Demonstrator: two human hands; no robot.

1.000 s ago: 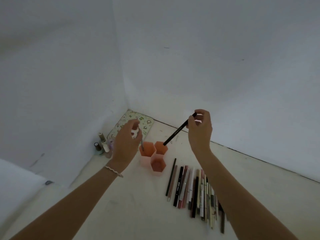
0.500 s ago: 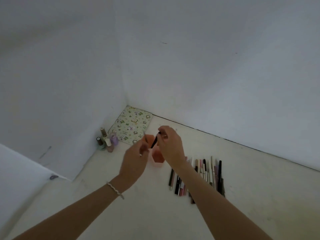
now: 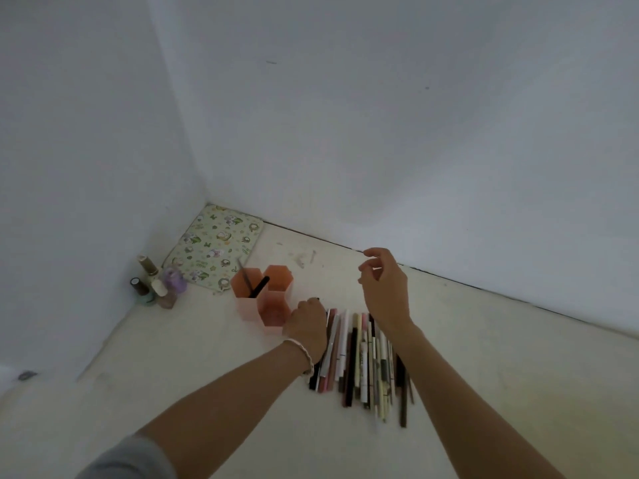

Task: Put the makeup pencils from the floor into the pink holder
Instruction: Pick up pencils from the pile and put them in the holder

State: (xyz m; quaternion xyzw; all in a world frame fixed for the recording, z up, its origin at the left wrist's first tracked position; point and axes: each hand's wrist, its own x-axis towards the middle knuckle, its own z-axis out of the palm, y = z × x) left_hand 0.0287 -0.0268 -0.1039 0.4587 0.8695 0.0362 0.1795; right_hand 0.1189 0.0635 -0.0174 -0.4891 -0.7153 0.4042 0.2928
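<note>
I cannot see the fingertips of my left hand [image 3: 306, 321]; they curl under over the near ends of the makeup pencils [image 3: 359, 357], so any grasp is hidden. My right forearm [image 3: 446, 385] covers the row's right side. Pencil labels are too small to read. Lower ends of the two pencils in the pink holder [image 3: 262, 299] sit hidden inside. Both arms are cut off by the bottom edge.

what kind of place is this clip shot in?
Probably a bare corner of a home room, working on the floor: plain white walls meet a pale floor, with small nail polish bottles, a patterned green pouch and a pink hexagonal holder set out.
</note>
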